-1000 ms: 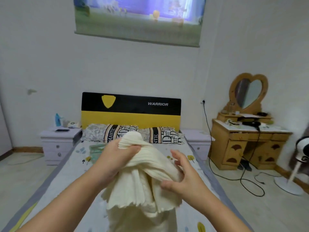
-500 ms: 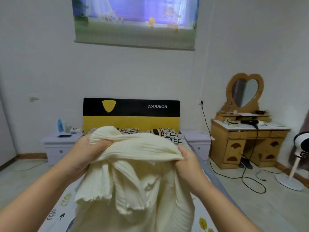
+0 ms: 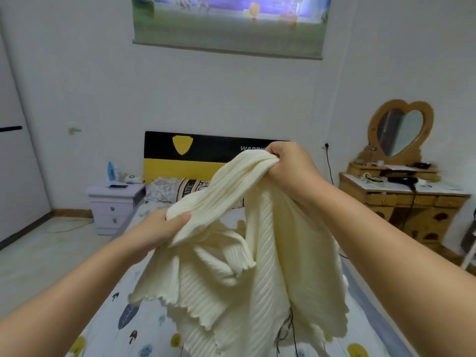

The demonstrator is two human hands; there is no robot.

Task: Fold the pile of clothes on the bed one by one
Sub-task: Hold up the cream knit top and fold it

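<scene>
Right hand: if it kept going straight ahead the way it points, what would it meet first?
Probably the black and yellow headboard; the right hand overlaps it in the image, though depth is unclear.

A cream ribbed garment (image 3: 257, 266) hangs in the air over the bed (image 3: 144, 320), held by 2 bare hands. The right hand (image 3: 291, 166) grips a bunched part of it high up, in front of the black and yellow headboard (image 3: 195, 155); the left hand (image 3: 162, 228) pinches another part lower down, thumb on top. The cloth stretches taut between them and the rest drops in folds with wavy hems (its lowest part runs out of view). A white nightstand (image 3: 113, 204) stands left of the bed, a wooden dressing table (image 3: 401, 202) with a heart-shaped mirror (image 3: 401, 130) to the right
</scene>
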